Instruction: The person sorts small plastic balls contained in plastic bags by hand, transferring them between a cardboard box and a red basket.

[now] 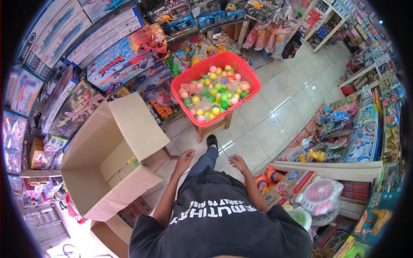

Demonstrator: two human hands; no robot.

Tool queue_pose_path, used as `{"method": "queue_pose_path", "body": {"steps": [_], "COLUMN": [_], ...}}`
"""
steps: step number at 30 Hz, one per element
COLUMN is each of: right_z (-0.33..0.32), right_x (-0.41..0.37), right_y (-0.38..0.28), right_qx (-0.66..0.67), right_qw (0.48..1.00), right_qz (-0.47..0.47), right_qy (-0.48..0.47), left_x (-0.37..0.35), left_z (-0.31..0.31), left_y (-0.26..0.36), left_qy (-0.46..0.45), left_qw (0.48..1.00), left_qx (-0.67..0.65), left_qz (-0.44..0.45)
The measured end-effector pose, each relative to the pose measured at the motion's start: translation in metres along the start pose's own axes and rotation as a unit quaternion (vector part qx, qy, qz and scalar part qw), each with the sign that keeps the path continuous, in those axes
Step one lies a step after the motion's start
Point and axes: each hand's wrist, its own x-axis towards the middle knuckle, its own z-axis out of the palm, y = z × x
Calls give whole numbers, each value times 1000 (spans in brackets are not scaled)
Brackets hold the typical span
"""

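Observation:
My left hand (185, 159) hangs in the air right of the open cardboard box, its fingers loosely curled; whether anything lies between them is too small to tell. My right hand (237, 162) is held out over the tiled floor with its fingers apart and nothing in it. Ahead of both hands, a red plastic basket (254, 88) rests on a wooden stool (221, 123) and holds many coloured balls (214, 95), some in clear bags. The large cardboard box (142, 124) has its flaps open, with a few yellow and green balls (133, 162) inside.
Shelves with boxed toys (124, 58) line the left and far side. At the right stand a low shelf edge (327, 167), a pink fan (322, 194) in plastic and more toys. Shiny floor tiles (262, 142) run between the shelves. Another cardboard box sits below the large one.

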Motion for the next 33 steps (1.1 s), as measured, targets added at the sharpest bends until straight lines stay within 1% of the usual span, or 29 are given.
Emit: {"method": "queue_pose_path", "body": {"steps": [1, 2, 3, 4, 5, 6, 7, 8, 9, 10, 12, 13, 14, 15, 16, 17, 18, 19, 20, 22, 23, 24, 25, 26, 27, 28, 31, 33], "right_z": [-3, -8, -12, -22, -33, -41, -48, -54, -62, -70, -78, -81, -85, -91, -95, -97, -96, -95, -92, -83, -78, -78, -79, -79, -81, -83, -86, -88], "right_x": [2, 5, 7, 9, 11, 12, 11, 11, 11, 15, 27, 37, 51, 68, 82, 95, 106, 115, 124, 135, 134, 136, 141, 148, 153, 157, 164, 167], "right_y": [-29, -60, -93, -122, -151, -184, -214, -241, -269, -292, -324, -338, -346, -348, -351, -353, -355, -355, -352, -350, -346, -342, -336, -331, -331, -331, -330, -333], "right_qx": [13, 23, 35, 1, -33, -33, -32, -32, -33, -36, -41, -42, -43, -142, -240, -240, -300, -358, -357, -496, -554, -553, -604, -651, -652, -651, -656, -643], "right_qw": [999, 998, 997, 994, 987, 979, 969, 970, 964, 957, 956, 954, 955, 932, 896, 896, 856, 811, 813, 756, 723, 724, 692, 657, 646, 647, 661, 681], "right_qz": [-41, -52, -63, -104, -146, -194, -240, -237, -262, -287, -290, -296, -295, -331, -365, -366, -403, -434, -432, -384, -365, -363, -345, -326, -338, -339, -315, -307], "right_qy": [11, -3, -16, -41, -65, -53, -40, -37, -20, -4, 1, 4, 4, 43, 82, 81, 121, 160, 160, 187, 195, 195, 196, 196, 206, 205, 185, 168], "left_x": [8, 16, 28, 36, 44, 56, 67, 78, 92, 107, 136, 151, 165, 178, 190, 203, 215, 225, 233, 249, 255, 258, 259, 261, 262, 264, 264, 268], "left_z": [-2, -3, -2, -1, 0, -2, -4, -5, -4, -3, -4, -2, -1, 1, 2, 3, 5, 8, 11, 16, 19, 21, 22, 24, 26, 27, 31, 33], "left_y": [26, 49, 63, 83, 107, 126, 138, 148, 159, 169, 187, 189, 193, 196, 198, 194, 192, 189, 185, 166, 158, 157, 156, 156, 158, 160, 163, 166], "left_qy": [17, 34, 55, 56, 80, 104, 102, 110, 118, 117, 121, 108, 108, 94, 81, 79, 79, 55, 30, 15, 3, -8, -9, -30, -49, -49, -57, -58], "left_qw": [1000, 999, 998, 998, 995, 991, 991, 989, 987, 987, 982, 983, 983, 986, 987, 984, 984, 988, 991, 993, 991, 988, 988, 988, 988, 988, 990, 987], "left_qx": [1, 3, -33, -34, -52, -69, -70, -54, -41, -47, -27, -44, -46, -30, -14, 19, 19, 12, 4, 11, 33, 55, 56, 67, 79, 80, 68, 86], "left_qz": [3, 4, 25, 22, 38, 56, 54, 78, 103, 102, 146, 139, 138, 137, 137, 157, 157, 143, 128, 116, 130, 143, 142, 135, 127, 125, 113, 120]}}
